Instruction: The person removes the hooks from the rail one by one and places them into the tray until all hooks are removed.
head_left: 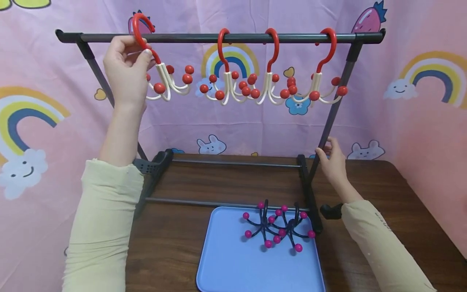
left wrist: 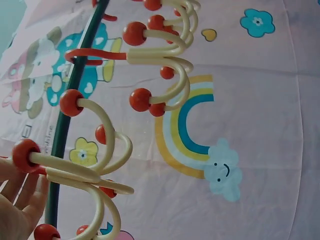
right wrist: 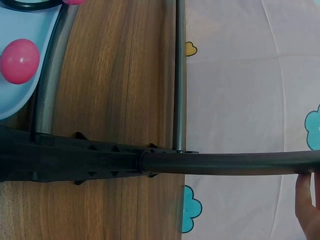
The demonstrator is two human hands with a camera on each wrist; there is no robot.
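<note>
My left hand (head_left: 127,75) pinches the red neck of a multi-arm hook hanger (head_left: 166,83), cream below with red ball tips. Its curved red top overlaps the rack's black top rail (head_left: 186,38), with the hook's tip just above that rail. In the left wrist view, the same hanger (left wrist: 95,175) spreads its cream arms beside my fingers. On the right, my right hand (head_left: 333,164) holds the rack's slanted post (head_left: 333,113) between thumb and fingers; in the right wrist view fingertips (right wrist: 303,197) meet that post (right wrist: 230,164) at the image edge.
Three matching hangers (head_left: 227,83) hang farther right along the rail. A blue tray (head_left: 248,271) on the wooden table (head_left: 164,251) carries two black hangers (head_left: 263,225) with pink balls. The rack's lower bars (head_left: 219,203) cross behind the tray. Patterned cloth (head_left: 270,134) backs the table.
</note>
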